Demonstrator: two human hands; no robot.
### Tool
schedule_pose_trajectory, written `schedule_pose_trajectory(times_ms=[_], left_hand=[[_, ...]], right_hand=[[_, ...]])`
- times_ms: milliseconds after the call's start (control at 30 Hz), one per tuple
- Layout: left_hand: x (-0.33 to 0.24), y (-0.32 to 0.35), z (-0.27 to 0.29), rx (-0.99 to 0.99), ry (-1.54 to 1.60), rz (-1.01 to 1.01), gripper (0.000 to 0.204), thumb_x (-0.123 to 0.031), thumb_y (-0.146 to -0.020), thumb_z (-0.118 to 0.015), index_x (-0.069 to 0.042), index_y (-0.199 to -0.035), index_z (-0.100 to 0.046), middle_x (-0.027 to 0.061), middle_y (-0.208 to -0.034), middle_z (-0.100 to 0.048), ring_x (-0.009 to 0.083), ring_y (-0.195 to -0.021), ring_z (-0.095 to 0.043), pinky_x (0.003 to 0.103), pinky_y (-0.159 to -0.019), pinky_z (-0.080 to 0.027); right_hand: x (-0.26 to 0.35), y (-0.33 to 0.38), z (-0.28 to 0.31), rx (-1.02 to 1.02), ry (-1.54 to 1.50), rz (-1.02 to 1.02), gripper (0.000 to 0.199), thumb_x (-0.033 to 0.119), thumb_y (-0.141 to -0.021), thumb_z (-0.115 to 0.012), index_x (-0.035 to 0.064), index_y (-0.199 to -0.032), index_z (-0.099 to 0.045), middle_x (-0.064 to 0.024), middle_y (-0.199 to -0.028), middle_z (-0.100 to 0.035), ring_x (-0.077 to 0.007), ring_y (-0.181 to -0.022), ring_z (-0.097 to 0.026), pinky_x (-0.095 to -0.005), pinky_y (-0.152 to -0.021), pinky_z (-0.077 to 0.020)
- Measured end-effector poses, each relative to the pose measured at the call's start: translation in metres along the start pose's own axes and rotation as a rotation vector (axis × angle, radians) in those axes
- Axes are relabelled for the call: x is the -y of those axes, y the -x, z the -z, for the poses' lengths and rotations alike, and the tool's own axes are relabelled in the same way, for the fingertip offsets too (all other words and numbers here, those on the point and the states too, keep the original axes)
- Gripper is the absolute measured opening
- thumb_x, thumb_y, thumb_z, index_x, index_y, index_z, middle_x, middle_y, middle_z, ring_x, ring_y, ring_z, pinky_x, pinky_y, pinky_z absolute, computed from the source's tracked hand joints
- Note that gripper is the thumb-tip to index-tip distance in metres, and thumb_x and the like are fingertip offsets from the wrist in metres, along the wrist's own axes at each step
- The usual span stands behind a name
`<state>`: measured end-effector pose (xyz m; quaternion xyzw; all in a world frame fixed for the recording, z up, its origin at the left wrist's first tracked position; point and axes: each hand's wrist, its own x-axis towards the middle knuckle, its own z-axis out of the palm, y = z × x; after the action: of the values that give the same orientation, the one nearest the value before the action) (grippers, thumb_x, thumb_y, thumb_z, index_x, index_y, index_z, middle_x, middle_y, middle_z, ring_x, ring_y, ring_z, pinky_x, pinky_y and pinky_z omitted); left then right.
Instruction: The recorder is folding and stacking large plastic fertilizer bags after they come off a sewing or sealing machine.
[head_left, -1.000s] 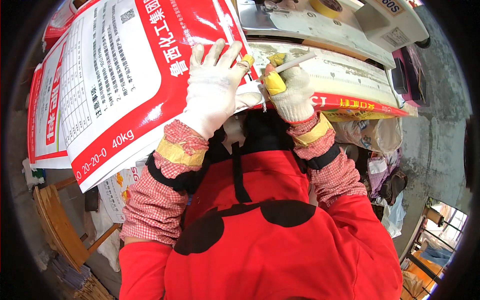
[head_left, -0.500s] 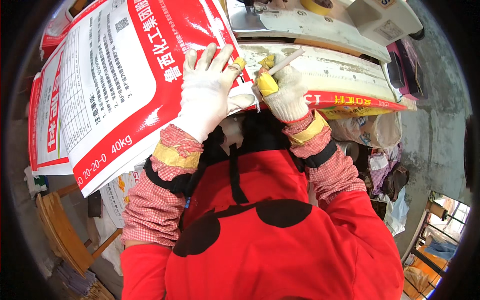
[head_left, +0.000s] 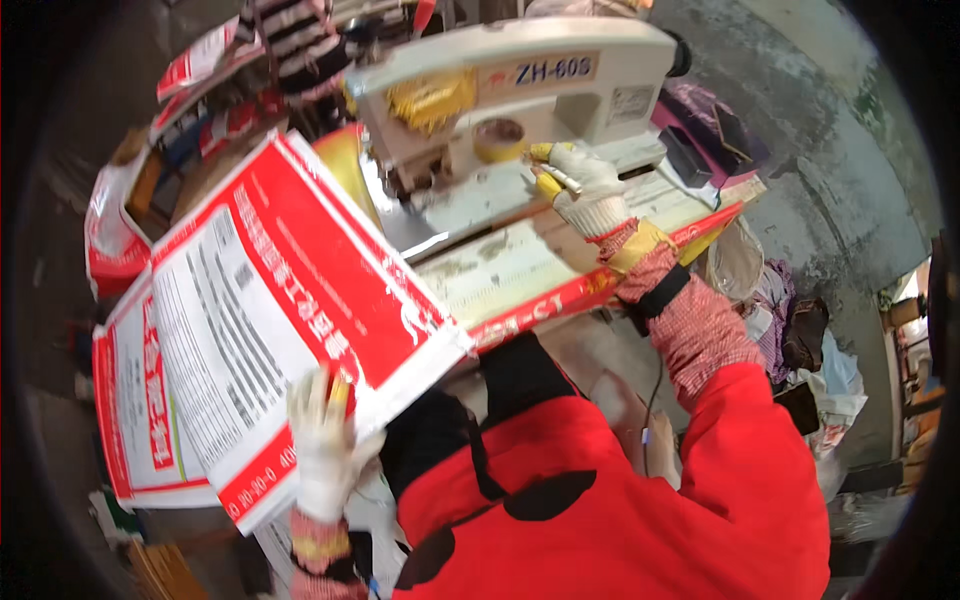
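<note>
The left hand's (head_left: 322,450) gloved fingers lie extended, slightly parted, on the near edge of the upper red-and-white sack (head_left: 290,310); their undersides are hidden, so any pinch cannot be told. The right hand (head_left: 592,190), blurred, seems curled round a pale stick (head_left: 566,180) above the sewing table (head_left: 500,268), well apart from the sack, whose right corner overlaps the table's near-left corner.

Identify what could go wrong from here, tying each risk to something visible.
The large, flat red-and-white sack might slip: only the white-gloved left hand is on it, near its lower edge.

The right hand in white knit is close to the round yellow tape roll and could knock it.

The slim white rod in that hand might drop.
</note>
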<state>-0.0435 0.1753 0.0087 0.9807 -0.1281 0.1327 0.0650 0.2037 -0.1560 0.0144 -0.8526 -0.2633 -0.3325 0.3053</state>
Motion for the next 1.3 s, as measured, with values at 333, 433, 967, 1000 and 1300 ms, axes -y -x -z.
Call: schedule_pose_trajectory(times_ms=[333, 433, 967, 1000, 1300], left_hand=[[0.044, 0.103, 0.035, -0.009, -0.122, 0.151, 0.08, -0.058, -0.063, -0.064, 0.002, -0.112, -0.047, 0.022, -0.12, -0.042, 0.042, -0.108, -0.04, 0.05, -0.093, -0.033], [0.058, 0.099, 0.028, 0.034, -0.116, 0.117, 0.074, -0.057, -0.064, -0.063, -0.001, -0.112, -0.048, 0.0192, -0.118, -0.043, 0.0406, -0.107, -0.041, 0.049, -0.092, -0.033], [0.079, 0.104, 0.055, 0.08, -0.05, 0.172, 0.071, -0.047, -0.055, -0.072, 0.0, -0.106, -0.053, 0.0142, -0.11, -0.048, 0.0334, -0.102, -0.046, 0.042, -0.087, -0.039], [0.079, 0.101, 0.055, 0.074, -0.054, 0.171, 0.073, -0.048, -0.056, -0.072, 0.0, -0.106, -0.053, 0.0156, -0.113, -0.048, 0.0352, -0.103, -0.046, 0.043, -0.089, -0.038], [0.072, 0.104, 0.052, 0.055, -0.075, 0.136, 0.071, -0.046, -0.058, -0.073, 0.001, -0.107, -0.051, 0.0172, -0.113, -0.049, 0.038, -0.104, -0.046, 0.044, -0.091, -0.038]], right_hand=[[-0.037, -0.069, -0.007, 0.478, 0.553, 0.045, 0.017, 0.02, -0.074, -0.056, 0.0106, -0.086, -0.064, -0.0123, -0.083, -0.063, -0.0312, -0.078, -0.061, -0.042, -0.07, -0.0489], [-0.034, -0.071, -0.017, 0.582, 0.639, 0.045, 0.019, 0.02, -0.075, -0.056, 0.0121, -0.089, -0.066, -0.0133, -0.085, -0.065, -0.0306, -0.083, -0.063, -0.0405, -0.07, -0.0503], [-0.053, -0.096, -0.009, 0.942, 0.764, -0.196, 0.036, 0.038, -0.081, -0.052, 0.0121, -0.103, -0.064, -0.0095, -0.102, -0.063, -0.0263, -0.092, -0.061, -0.0345, -0.078, -0.048], [-0.052, -0.097, -0.008, 0.914, 0.693, -0.333, 0.036, 0.038, -0.081, -0.052, 0.013, -0.103, -0.064, -0.0092, -0.102, -0.064, -0.0253, -0.092, -0.061, -0.0337, -0.077, -0.048], [-0.023, -0.067, 0.038, 0.668, 0.767, -0.065, 0.03, 0.023, -0.073, -0.061, 0.02, -0.103, -0.062, -0.0071, -0.102, -0.058, -0.0249, -0.103, -0.051, -0.0344, -0.089, -0.0404]])
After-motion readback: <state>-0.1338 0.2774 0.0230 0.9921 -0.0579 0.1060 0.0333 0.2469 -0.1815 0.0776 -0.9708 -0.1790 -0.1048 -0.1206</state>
